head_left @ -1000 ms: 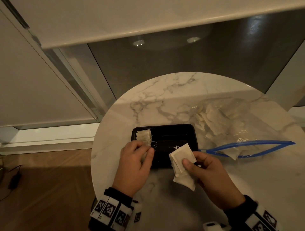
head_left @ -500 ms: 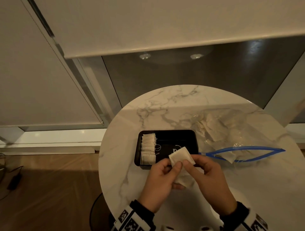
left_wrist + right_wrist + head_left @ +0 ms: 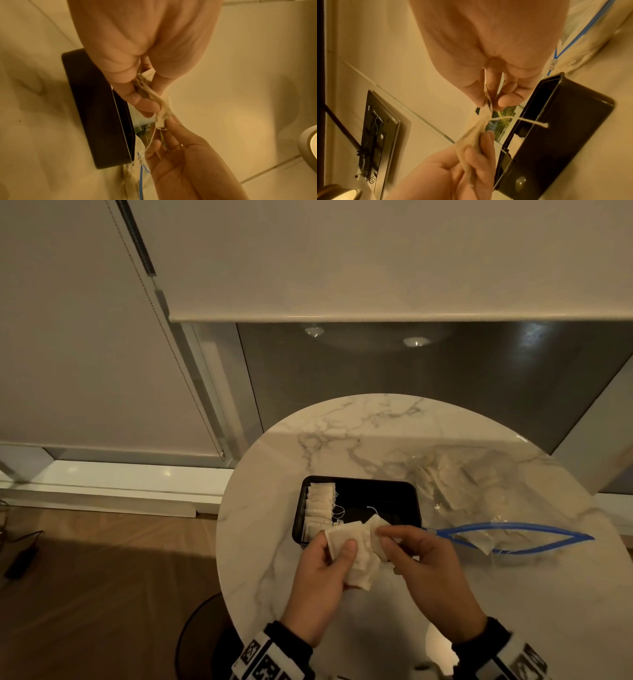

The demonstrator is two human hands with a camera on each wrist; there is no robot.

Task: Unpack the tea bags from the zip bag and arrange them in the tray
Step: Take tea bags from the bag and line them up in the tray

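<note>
A small stack of white tea bags [image 3: 356, 553] is held just in front of the black tray [image 3: 394, 486]. My left hand [image 3: 337, 556] grips the stack from the left, thumb on top. My right hand [image 3: 383, 537] pinches its upper right corner. In the left wrist view the tea bags [image 3: 154, 100] sit between thumb and fingers; in the right wrist view the tea bags [image 3: 481, 121] trail a white string. A row of tea bags [image 3: 318, 508] fills the tray's left end. The clear zip bag [image 3: 479, 494] with blue zipper lies open at right, more tea bags inside.
The round marble table [image 3: 342, 436] ends close to my wrists and at left, with wooden floor beyond. A dark window and white blinds stand behind it. The tray [image 3: 101, 111] also shows in the left wrist view, the tray [image 3: 556, 121] in the right wrist view.
My left hand left the row in the tray and came right to grip the stack that my right hand held. The stack has fanned apart slightly between the two hands.
</note>
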